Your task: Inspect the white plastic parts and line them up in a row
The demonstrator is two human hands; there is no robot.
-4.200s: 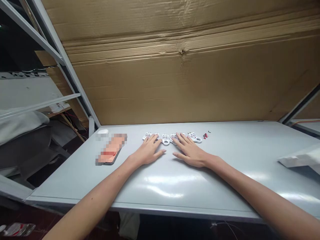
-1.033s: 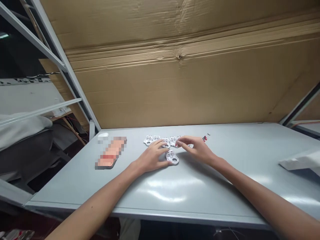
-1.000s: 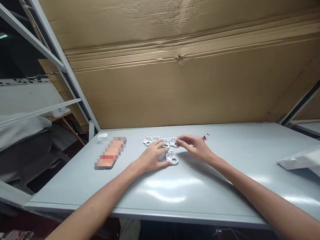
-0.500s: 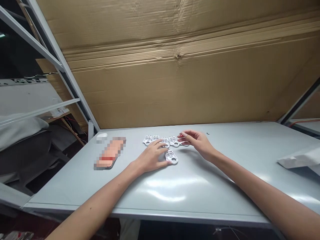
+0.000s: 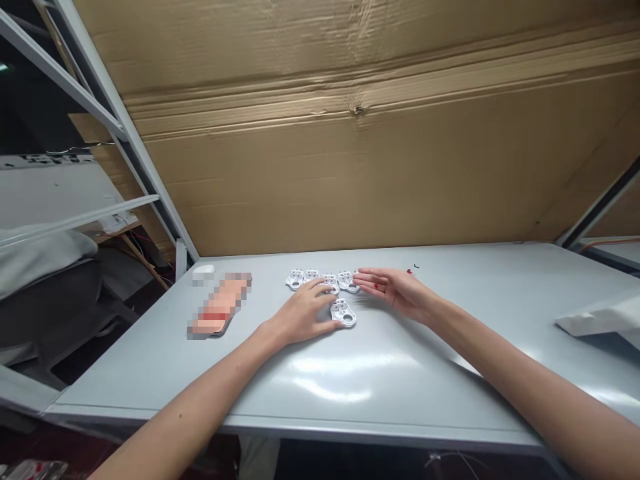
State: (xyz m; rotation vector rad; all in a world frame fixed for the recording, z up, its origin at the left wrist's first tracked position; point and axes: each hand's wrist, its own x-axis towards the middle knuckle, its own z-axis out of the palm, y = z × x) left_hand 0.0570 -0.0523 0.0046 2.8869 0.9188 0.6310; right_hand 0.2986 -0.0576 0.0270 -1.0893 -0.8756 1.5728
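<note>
Several small white plastic brackets, each with a round hole and raised pins, lie close together on the table. In the back row are a left bracket [image 5: 295,279] and a right bracket [image 5: 346,281]; one more bracket [image 5: 343,313] lies in front. My left hand [image 5: 309,312] rests over the group with fingers spread, its thumb at the edge of the front bracket. My right hand [image 5: 395,291] is open at the row's right end, fingers stretched out beside the right bracket. A tiny red spot [image 5: 376,286] shows at its fingers; I cannot tell what it is.
A blurred-out phone-like slab [image 5: 220,307] and a small white rounded case [image 5: 203,273] lie to the left on the grey table [image 5: 320,393]. A tiny red bit [image 5: 410,271] lies behind my right hand. White wrapping [image 5: 600,318] is at the right; cardboard [image 5: 350,180] stands behind.
My right hand has rolled palm-up and its bent fingers have straightened. The bracket by its fingertips is now hidden, and red spots have appeared. My left hand stays in place.
</note>
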